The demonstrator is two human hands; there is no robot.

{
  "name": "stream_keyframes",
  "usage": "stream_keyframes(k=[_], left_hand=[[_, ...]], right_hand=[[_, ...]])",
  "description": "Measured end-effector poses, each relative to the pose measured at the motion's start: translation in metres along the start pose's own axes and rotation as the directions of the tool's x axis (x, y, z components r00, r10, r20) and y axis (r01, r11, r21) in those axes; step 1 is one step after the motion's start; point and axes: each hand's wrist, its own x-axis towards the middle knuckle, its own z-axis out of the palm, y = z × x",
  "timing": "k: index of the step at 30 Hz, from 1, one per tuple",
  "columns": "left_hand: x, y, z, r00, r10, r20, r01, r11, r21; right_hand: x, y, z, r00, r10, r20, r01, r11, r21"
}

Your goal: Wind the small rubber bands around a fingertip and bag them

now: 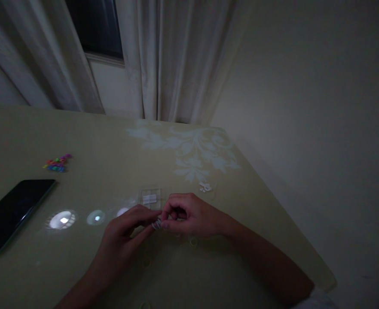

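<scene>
My left hand (pixel 125 229) pinches a small pale, coiled or ringed piece (pixel 156 223) between thumb and fingertips, a little above the table. From the right, my right hand (pixel 189 216) meets it with thumb and forefinger closed at the same piece; whether those fingertips grip it or some thin bit of it is too small to tell. Just beyond the hands lies a clear plastic box (pixel 150 196) with white strips in it. Small white pieces (pixel 205 187) rest past my right hand. A thin yellowish ring (pixel 193 242) lies below it, and another ring (pixel 147 262) nearer me.
A dark phone (pixel 17 214) lies at the left of the table (pixel 105 159). Behind it is a pile of small colourful pieces (pixel 58 163). Light reflections shine on the tabletop. Curtains (pixel 183 60) hang behind, and a wall (pixel 312 107) borders the table's right edge.
</scene>
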Motion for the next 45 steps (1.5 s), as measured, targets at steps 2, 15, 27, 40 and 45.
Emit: stream_keyframes(k=[2,15,27,40,45], left_hand=[[0.0,-0.001,-0.001,0.999,0.047,-0.023,-0.047,0.999,0.006],[0.0,0.001,-0.001,0.947,-0.177,-0.267,0.155,0.983,-0.101],[-0.001,-0.005,-0.005,0.959,-0.113,-0.261,0.103,0.993,-0.055],[0.002,-0.004,-0.007,0.971,-0.106,-0.213,0.107,0.994,-0.006],[0.001,-0.004,-0.006,0.977,-0.121,-0.175,0.127,0.992,0.02]], right_hand=[[0.001,0.001,0.0,1.0,-0.001,-0.015,0.001,1.0,-0.001],[-0.003,0.015,0.039,0.985,0.026,0.173,0.078,0.822,-0.564],[-0.004,0.003,0.032,0.98,0.1,0.172,0.048,0.721,-0.691],[-0.002,0.011,0.031,0.998,0.058,0.039,-0.04,0.931,-0.363],[0.004,0.009,0.019,0.989,0.14,-0.053,-0.128,0.975,0.182]])
